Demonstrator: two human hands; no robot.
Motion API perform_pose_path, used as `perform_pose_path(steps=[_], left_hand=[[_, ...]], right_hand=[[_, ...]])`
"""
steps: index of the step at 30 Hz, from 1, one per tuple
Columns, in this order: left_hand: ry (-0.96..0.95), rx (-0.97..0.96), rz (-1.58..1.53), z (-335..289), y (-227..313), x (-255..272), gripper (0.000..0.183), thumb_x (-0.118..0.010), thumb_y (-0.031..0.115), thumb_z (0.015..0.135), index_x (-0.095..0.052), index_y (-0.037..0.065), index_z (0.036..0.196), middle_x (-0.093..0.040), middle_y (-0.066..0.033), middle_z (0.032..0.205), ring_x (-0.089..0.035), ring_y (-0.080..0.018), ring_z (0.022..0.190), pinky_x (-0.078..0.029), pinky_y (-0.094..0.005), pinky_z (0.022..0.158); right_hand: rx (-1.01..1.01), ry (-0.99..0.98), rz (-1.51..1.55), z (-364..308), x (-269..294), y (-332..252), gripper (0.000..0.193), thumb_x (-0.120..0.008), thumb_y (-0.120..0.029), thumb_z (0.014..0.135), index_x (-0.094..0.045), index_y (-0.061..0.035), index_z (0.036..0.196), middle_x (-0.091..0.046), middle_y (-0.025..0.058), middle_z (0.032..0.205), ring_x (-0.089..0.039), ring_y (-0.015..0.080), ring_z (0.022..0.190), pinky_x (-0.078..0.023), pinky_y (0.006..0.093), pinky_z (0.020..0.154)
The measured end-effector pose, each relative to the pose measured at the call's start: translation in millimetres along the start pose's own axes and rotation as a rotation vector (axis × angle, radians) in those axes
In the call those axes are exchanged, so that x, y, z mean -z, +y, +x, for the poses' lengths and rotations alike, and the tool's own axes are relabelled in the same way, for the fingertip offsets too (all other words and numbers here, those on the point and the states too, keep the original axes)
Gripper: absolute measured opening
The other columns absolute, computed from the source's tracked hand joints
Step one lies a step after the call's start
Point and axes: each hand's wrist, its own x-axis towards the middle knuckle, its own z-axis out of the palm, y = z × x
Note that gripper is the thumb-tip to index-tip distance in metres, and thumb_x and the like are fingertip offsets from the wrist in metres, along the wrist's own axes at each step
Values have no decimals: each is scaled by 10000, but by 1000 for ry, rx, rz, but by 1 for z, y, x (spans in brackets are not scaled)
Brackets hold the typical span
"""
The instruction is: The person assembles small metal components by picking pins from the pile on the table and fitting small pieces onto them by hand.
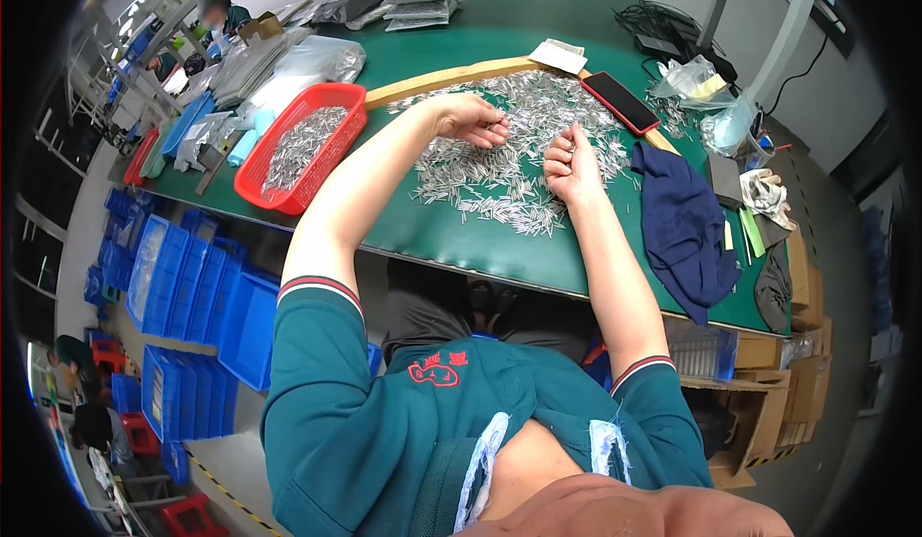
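A wide heap of small, slim silvery metal pieces [519, 212] is spread over the green table [423, 234]. Above its left part is my left hand [471, 120], palm turned inward and fingers curled together; whatever is at the fingertips is too small to make out. My right hand [573, 166] is closed at the heap's right side, thumb raised against the bent fingers, and its grip hides any piece inside. To the left of my left forearm, a red plastic basket [353, 114] contains more of the same pieces.
Wooden strips [432, 80] border the heap at the back, with a white card [559, 55] on them. A red-edged phone [621, 103] lies back right, near a dark blue cloth [677, 220]. Blue crates [182, 278] stand on the floor at left; other people are farther off.
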Motion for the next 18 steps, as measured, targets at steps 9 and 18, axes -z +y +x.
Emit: perform_pose_path(steps=[9, 18], left_hand=[[133, -156, 209, -1, 5, -6, 275, -523, 196, 852, -535, 42, 1079, -598, -64, 1009, -615, -116, 807, -521, -192, 602], [235, -290, 307, -4, -3, -1, 240, -550, 189, 835, -584, 52, 1031, -638, -47, 893, -621, -76, 713, -484, -158, 528]], right_hand=[[17, 2, -15, -1, 1, -2, 207, -478, -339, 869, -511, -149, 794, -364, -68, 582, -306, 29, 438, -180, 155, 314], [26, -25, -157, -4, -6, 5, 280, -452, -380, 874, -501, -113, 944, -394, -68, 640, -299, 12, 444, -177, 149, 324]])
